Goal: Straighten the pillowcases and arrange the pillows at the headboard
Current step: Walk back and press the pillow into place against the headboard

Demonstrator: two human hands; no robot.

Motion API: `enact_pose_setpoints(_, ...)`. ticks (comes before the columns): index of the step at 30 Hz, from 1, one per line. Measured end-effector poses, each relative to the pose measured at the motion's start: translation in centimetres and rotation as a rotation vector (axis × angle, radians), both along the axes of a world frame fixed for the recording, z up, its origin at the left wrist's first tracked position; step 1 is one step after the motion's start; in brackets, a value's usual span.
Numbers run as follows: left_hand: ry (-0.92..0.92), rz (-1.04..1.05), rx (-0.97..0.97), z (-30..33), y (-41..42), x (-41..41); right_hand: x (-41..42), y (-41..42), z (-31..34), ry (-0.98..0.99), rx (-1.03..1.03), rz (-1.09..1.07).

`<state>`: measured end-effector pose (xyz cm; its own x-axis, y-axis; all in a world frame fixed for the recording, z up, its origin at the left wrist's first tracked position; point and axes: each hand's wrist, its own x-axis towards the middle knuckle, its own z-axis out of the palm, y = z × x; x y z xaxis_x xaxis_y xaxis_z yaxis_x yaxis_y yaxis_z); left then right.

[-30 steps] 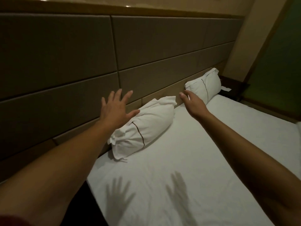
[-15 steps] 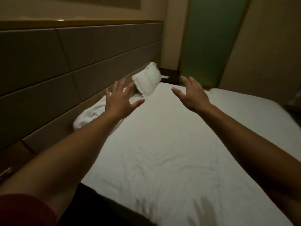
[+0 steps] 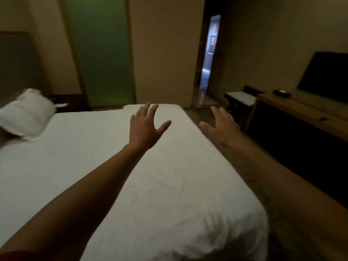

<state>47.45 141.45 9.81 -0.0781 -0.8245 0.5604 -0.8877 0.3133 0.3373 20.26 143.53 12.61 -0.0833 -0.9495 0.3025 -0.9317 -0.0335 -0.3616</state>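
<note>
One white pillow (image 3: 26,113) lies at the far left, against the grey padded headboard (image 3: 17,61); motion blurs it. The second pillow is out of view. My left hand (image 3: 145,127) hovers over the middle of the white bed (image 3: 113,181), fingers spread, holding nothing. My right hand (image 3: 221,127) is stretched out past the bed's right edge, over the floor, also spread and empty. Both hands are far from the pillow.
A dark nightstand (image 3: 69,103) stands beyond the pillow, before a green panel (image 3: 101,53). A wooden desk (image 3: 301,112) with a dark TV (image 3: 325,76) runs along the right wall. A stool (image 3: 241,97) sits near an open doorway (image 3: 210,53).
My view has swung right, away from the headboard toward the foot of the bed and the room. The near pillow has left the frame. Both hands stayed spread and empty.
</note>
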Motion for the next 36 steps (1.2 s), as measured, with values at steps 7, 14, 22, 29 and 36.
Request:
enact_pose_setpoints(7,-0.060,-0.211,-0.071,-1.8,-3.2,-24.9,-24.2,4.6,-0.6,0.006,0.050,-0.195)
enact_pose_setpoints(14,-0.060,-0.203,-0.055,-3.5,-8.2,-38.9,-36.7,1.6,-1.0,0.006,0.047,-0.256)
enact_pose_setpoints(22,-0.114,-0.146,0.000,-8.3,-28.3,-57.5,-56.5,-15.4,-6.5,0.110,0.063,-0.187)
enact_pose_setpoints(29,-0.113,-0.070,0.054,-6.9,-45.1,-65.1,-67.6,-34.0,-5.4,0.174,0.104,-0.111)
enact_pose_setpoints(36,-0.096,0.059,0.063,-6.7,-59.1,-69.4,-72.5,-52.6,-4.9,0.236,0.057,0.081)
